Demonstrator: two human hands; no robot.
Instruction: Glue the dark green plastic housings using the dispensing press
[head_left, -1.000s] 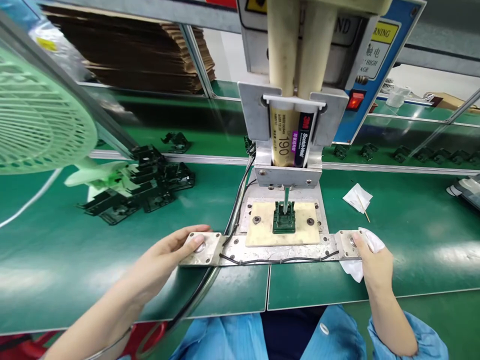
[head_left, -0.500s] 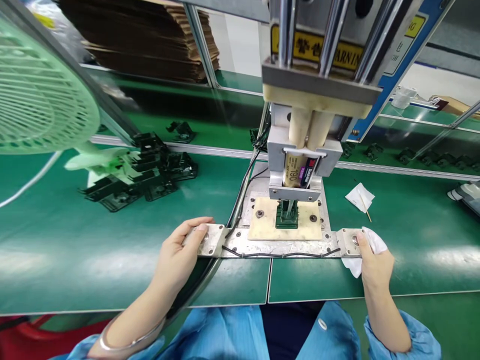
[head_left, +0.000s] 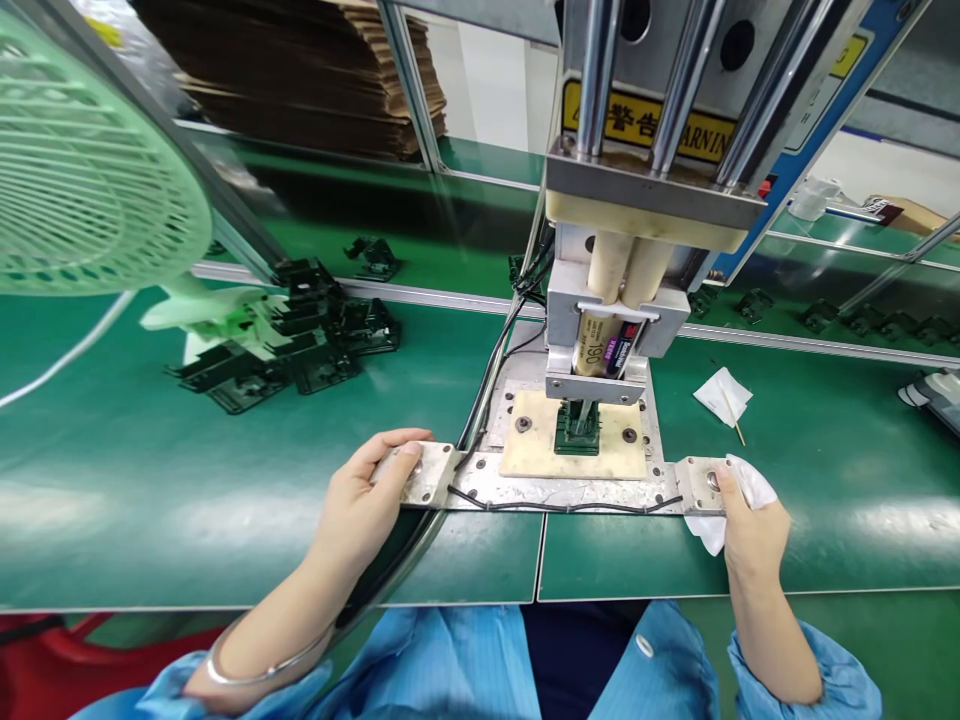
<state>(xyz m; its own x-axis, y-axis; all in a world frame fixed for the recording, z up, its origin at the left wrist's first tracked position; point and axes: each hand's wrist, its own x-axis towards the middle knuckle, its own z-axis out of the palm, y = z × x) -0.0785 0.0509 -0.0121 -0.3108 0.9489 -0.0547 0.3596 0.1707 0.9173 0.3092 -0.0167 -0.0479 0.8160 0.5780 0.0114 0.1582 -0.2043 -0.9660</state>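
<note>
My left hand (head_left: 367, 495) grips the metal block (head_left: 431, 474) at the left end of a bar, thumb on top and fingers behind. At the bar's right end, my right hand (head_left: 754, 535) closes around the other block (head_left: 701, 487), its thumb at a round push button. A white tissue (head_left: 752, 484) is pinched under that hand. Between my hands, a dark green plastic part (head_left: 577, 428) sits on a cream fixture plate (head_left: 517, 458). Above the part stands a dispenser with a twin-barrel glue cartridge (head_left: 598, 345), its clear nozzle reaching down into the part.
Several black plastic parts (head_left: 315, 335) are piled beside the green fan (head_left: 97, 180) on the left. A stick lies on a white wipe (head_left: 722, 396) at right. Cables (head_left: 484, 385) run along the fixture's left side. More parts (head_left: 896, 325) line the back ledge.
The view has shifted slightly, so the dispenser's upper part appears lower and further right. Both hands stay on their blocks, and the green part remains on its plate.
</note>
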